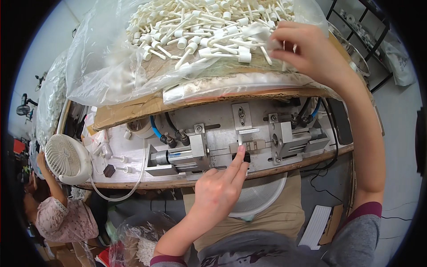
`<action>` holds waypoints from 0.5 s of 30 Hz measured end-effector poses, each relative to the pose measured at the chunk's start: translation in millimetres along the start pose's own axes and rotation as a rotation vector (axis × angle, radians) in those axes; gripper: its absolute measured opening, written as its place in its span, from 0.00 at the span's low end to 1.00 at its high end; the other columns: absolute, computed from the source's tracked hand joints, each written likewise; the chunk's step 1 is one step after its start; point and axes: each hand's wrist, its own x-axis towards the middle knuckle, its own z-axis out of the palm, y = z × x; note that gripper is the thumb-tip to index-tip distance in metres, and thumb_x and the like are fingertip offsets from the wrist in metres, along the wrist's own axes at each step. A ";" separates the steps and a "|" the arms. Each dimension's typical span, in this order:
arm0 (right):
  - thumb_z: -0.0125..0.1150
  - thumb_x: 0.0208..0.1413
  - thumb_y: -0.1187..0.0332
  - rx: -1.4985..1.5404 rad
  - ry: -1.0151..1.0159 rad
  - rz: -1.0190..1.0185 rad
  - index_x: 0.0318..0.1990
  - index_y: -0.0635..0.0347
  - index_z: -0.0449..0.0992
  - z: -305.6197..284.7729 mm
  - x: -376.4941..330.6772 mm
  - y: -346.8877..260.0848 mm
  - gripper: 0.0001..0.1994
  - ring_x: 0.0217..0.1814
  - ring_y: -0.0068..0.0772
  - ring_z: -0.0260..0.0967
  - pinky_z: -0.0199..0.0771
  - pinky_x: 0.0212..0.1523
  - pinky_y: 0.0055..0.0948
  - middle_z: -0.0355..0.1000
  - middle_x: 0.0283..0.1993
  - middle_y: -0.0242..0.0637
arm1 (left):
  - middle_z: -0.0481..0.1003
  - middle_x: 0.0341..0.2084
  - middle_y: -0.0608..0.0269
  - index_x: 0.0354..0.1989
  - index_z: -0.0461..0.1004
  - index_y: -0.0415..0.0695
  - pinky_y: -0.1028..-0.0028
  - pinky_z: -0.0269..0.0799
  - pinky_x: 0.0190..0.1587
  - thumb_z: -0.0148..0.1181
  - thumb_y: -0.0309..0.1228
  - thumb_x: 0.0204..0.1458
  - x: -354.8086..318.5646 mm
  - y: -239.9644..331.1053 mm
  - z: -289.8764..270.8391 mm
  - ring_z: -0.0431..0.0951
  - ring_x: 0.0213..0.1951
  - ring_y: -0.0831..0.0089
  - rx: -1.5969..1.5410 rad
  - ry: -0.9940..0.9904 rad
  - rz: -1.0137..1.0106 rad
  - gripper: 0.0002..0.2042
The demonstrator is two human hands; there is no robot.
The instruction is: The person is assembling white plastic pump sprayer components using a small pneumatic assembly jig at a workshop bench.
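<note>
White plastic stems (209, 31) heaped in clear crinkled bag (102, 66) on cardboard above metal jig (231, 142), right hand (302, 49) stretched up, fingertips pinching 1 stem at the heap's right edge, left hand (220, 189) loosely curled, index finger pressing black block (246, 156) on jig, white mesh bowl (258, 198) below bench.

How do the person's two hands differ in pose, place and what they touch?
The left hand is low at the metal fixture, forefinger pressing a small black part; the right hand reaches up into the heap of white plastic pieces. Left points with one finger; right's fingers are curled among pieces. Both are bare.
</note>
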 end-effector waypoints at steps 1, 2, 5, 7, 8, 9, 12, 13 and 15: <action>0.64 0.54 0.73 0.058 0.057 0.064 0.37 0.65 0.77 -5.1 -5.6 -4.5 0.06 0.27 0.21 0.66 0.68 0.31 0.22 0.71 0.28 0.31 | 0.77 0.52 0.61 0.39 0.80 0.44 0.77 0.69 0.24 0.69 0.27 0.43 0.2 0.2 0.0 0.72 0.17 0.74 0.001 -0.006 -0.001 0.12; 0.64 0.55 0.71 0.205 0.096 0.140 0.38 0.64 0.77 -5.4 -9.6 -2.0 0.06 0.28 0.20 0.66 0.68 0.31 0.21 0.71 0.29 0.30 | 0.77 0.52 0.61 0.38 0.81 0.45 0.77 0.68 0.24 0.69 0.27 0.43 0.6 0.2 -0.1 0.71 0.16 0.74 -0.009 -0.004 -0.005 0.12; 0.64 0.60 0.66 0.551 0.205 0.324 0.43 0.63 0.79 -7.2 -25.4 14.5 0.10 0.32 0.16 0.68 0.70 0.34 0.19 0.74 0.36 0.28 | 0.78 0.52 0.62 0.39 0.81 0.45 0.77 0.68 0.23 0.70 0.28 0.43 2.6 0.3 -2.0 0.71 0.16 0.74 -0.025 0.007 -0.008 0.13; 0.64 0.57 0.68 0.740 0.335 0.400 0.42 0.63 0.80 -4.5 -34.2 14.4 0.09 0.33 0.20 0.71 0.72 0.37 0.21 0.75 0.33 0.30 | 0.78 0.52 0.62 0.40 0.80 0.45 0.77 0.69 0.24 0.70 0.29 0.43 2.7 0.6 -2.9 0.72 0.17 0.73 -0.027 0.011 -0.009 0.14; 0.64 0.56 0.69 0.835 0.399 0.437 0.41 0.63 0.81 -2.7 -38.0 14.0 0.08 0.33 0.22 0.73 0.74 0.38 0.22 0.75 0.31 0.31 | 0.78 0.51 0.61 0.42 0.80 0.45 0.77 0.70 0.25 0.71 0.29 0.43 4.6 1.1 -6.6 0.74 0.19 0.73 -0.098 0.001 -0.029 0.15; 0.64 0.60 0.62 0.881 0.411 0.431 0.44 0.63 0.79 -1.1 -44.1 18.4 0.13 0.34 0.15 0.71 0.73 0.38 0.18 0.74 0.33 0.28 | 0.78 0.51 0.60 0.43 0.80 0.44 0.77 0.71 0.26 0.71 0.28 0.43 8.0 2.6 -13.0 0.75 0.20 0.73 -0.170 -0.008 -0.050 0.16; 0.64 0.60 0.65 1.156 0.431 0.494 0.46 0.65 0.78 3.4 -55.6 -1.4 0.13 0.33 0.16 0.71 0.72 0.37 0.19 0.75 0.35 0.30 | 0.77 0.52 0.57 0.49 0.78 0.42 0.75 0.76 0.32 0.72 0.26 0.44 16.9 3.2 -22.8 0.80 0.31 0.72 -0.409 0.152 -0.120 0.20; 0.63 0.60 0.66 1.183 0.408 0.495 0.46 0.66 0.77 6.1 -59.8 -9.7 0.13 0.34 0.16 0.71 0.72 0.37 0.19 0.75 0.37 0.30 | 0.76 0.53 0.55 0.51 0.77 0.42 0.75 0.78 0.35 0.72 0.25 0.45 20.9 3.2 -23.6 0.81 0.36 0.72 -0.496 0.236 -0.143 0.22; 0.63 0.60 0.66 1.252 0.434 0.514 0.46 0.66 0.77 13.0 -60.6 -22.8 0.12 0.34 0.16 0.71 0.72 0.37 0.19 0.75 0.37 0.30 | 0.74 0.55 0.54 0.54 0.74 0.40 0.72 0.79 0.41 0.71 0.23 0.45 37.7 4.0 -25.1 0.80 0.44 0.70 -0.578 0.340 -0.181 0.25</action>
